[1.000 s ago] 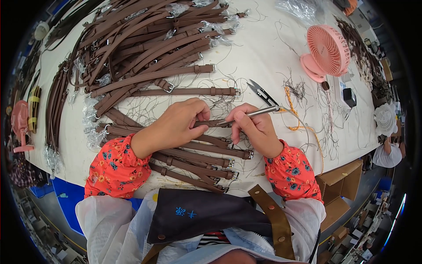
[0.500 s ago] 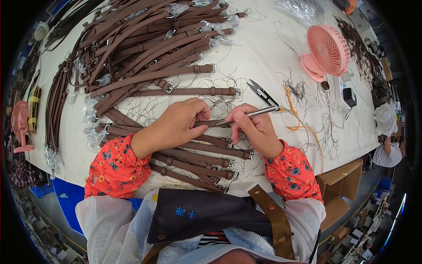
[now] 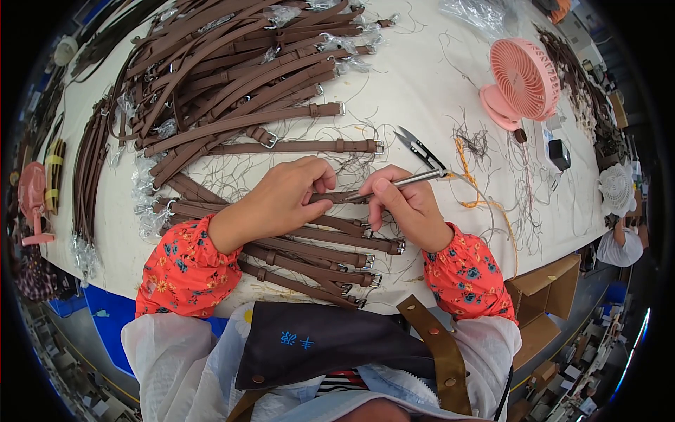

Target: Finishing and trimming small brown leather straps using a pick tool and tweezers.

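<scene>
Between both hands is a brown leather strap (image 3: 343, 197), held just above the table. My left hand (image 3: 278, 198) pinches it with thumb and fingers closed. My right hand (image 3: 404, 207) grips a slim silver pen-shaped tool (image 3: 420, 176) with a cord at its back end. The tool's thin tip points left and lies at the strap; whether it touches cannot be made out. My right fingers also sit close to the strap's end, partly hiding it. Beneath my hands several brown buckled straps (image 3: 316, 268) lie fanned out, buckles to the right.
A big pile of brown straps (image 3: 232, 88) covers the far left. Black thread snips (image 3: 420, 149) lie beyond my right hand, near an orange-yellow cord (image 3: 465, 165). Loose dark threads (image 3: 472, 143) are scattered about. A pink fan (image 3: 522, 81) stands far right; a cardboard box (image 3: 541, 299) is below the table edge.
</scene>
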Available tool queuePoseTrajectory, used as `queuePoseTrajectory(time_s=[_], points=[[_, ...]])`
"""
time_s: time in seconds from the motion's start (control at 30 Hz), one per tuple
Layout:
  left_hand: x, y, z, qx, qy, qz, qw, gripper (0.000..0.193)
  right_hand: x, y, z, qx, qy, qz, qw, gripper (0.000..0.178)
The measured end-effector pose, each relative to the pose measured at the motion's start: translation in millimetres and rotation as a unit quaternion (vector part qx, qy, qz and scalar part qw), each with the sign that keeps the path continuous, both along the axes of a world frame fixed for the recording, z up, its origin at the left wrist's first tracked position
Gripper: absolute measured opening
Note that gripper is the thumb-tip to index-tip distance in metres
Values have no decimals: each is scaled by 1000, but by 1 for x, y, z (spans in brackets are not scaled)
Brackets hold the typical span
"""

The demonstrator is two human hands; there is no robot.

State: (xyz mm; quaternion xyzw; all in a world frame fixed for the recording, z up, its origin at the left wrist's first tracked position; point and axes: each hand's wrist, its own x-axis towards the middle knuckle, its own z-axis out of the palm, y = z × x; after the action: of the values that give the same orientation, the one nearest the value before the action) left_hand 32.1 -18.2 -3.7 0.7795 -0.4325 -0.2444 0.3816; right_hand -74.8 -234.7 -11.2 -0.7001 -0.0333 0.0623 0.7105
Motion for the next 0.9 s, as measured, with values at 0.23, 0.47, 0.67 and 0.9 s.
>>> queuePoseTrajectory(time_s=[0.23,0.47,0.67,0.9], points=[[0,0,2,4,4,-1,1000,27,0,-1,2,-3,1,-2,1000,31],[-8,-2,-9,-53,-78,20,995,23,2,-3,2,25,-40,-74,996,35],[-15,-8,-8,-25,-106,32,994,10,1,-3,1,63,-29,-73,995,37],[-14,-7,-6,-23,-78,58,995,11,0,-1,6,10,22,-28,999,35]])
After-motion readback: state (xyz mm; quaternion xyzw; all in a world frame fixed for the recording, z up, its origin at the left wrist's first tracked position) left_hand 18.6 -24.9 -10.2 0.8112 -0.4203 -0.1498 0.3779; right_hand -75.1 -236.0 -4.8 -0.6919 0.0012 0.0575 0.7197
